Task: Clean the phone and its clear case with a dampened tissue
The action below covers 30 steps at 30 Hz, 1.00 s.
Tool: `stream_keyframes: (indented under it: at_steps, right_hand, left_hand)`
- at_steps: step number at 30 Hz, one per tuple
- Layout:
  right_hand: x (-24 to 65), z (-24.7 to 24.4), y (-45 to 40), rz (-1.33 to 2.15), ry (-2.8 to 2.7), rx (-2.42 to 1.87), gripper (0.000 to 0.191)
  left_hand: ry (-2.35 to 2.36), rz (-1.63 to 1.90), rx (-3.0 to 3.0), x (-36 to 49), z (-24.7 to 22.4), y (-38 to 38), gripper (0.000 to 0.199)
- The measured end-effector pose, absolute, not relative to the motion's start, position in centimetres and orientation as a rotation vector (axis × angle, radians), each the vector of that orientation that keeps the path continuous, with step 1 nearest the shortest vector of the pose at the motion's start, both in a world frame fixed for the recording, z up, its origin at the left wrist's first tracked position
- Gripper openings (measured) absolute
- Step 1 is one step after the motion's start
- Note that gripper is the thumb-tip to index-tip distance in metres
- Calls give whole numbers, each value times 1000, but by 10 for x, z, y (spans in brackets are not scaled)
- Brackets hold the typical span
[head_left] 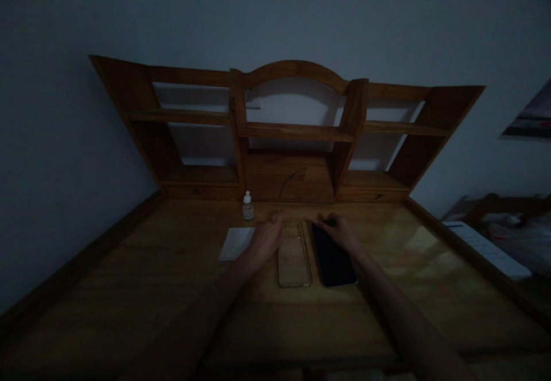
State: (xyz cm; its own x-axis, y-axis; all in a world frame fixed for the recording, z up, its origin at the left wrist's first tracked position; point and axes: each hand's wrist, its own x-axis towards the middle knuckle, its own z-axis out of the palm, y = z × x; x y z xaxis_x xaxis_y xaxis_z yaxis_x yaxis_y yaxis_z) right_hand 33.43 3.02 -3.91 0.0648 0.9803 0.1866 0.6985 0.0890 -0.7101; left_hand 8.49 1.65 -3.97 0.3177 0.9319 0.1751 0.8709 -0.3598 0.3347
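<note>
A dark phone [333,257] lies screen up on the wooden desk [181,278]. My right hand [343,234] is closed over its top end, with the thumb near the top left corner. To the phone's left is a clear phone case [294,263] with a yellowish rim, lying flat. My left hand [266,238] rests at the case's upper left side, a finger stretched forward and nothing visible held in it. Whether it touches the case is hard to tell in the dim light. Partly behind that hand lies a white sheet or cloth [236,243].
A small dropper bottle [248,208] with a white top stands behind the white sheet. Along the back of the desk runs a wooden shelf unit [297,134] against the wall. Papers [486,249] lie past the desk's raised right edge, near a chair back [512,203].
</note>
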Motion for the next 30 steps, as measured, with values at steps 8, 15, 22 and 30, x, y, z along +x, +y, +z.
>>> stream_keyframes:
  at_steps: [8, 15, 22, 30]
  right_hand:
    - [333, -42, 24, 228, -1764, -1916, 49]
    - [322, -40, 14, -166, -1934, -2088, 61]
    - [313, -41, 10, -324, -2090, -2097, 49]
    - [300, -39, 4, -372, -2177, -2068, 48]
  left_hand:
    - [1623, 559, 2376, 87, -40, 19, 63]
    - [1669, 537, 2440, 88, -43, 19, 57]
    - [1676, 589, 2382, 89, -34, 15, 46]
    - [1428, 825, 2317, 48, 1, 11, 19]
